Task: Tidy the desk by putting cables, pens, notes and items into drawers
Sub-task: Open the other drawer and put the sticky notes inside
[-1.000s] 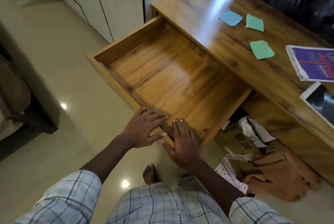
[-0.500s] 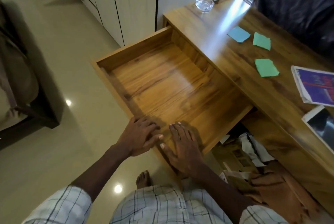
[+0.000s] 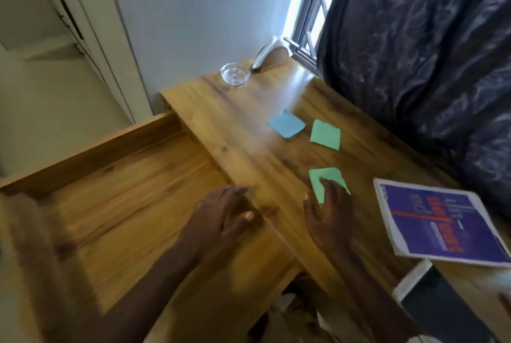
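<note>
Both hands have left the drawer [image 3: 116, 204] front: right hand [image 3: 329, 221] fingers spread on nearest green note [image 3: 320, 182], grip unclear; left hand [image 3: 221, 221] loosely open, empty. Wood desk [image 3: 249, 126] by window w/ dark curtain [image 3: 428, 52]; blue note [image 3: 286, 124], booklet [image 3: 439, 223].

Wooden table [image 3: 237, 132] by the window with an open drawer [image 3: 132, 193] — on top there's a blue note [image 3: 286, 124], two green notes [image 3: 325, 135] [image 3: 326, 178], a glass dish [image 3: 235, 74] in the far corner, a purple book [image 3: 439, 223] and a dark tablet [image 3: 431, 298] near the edge.
</note>
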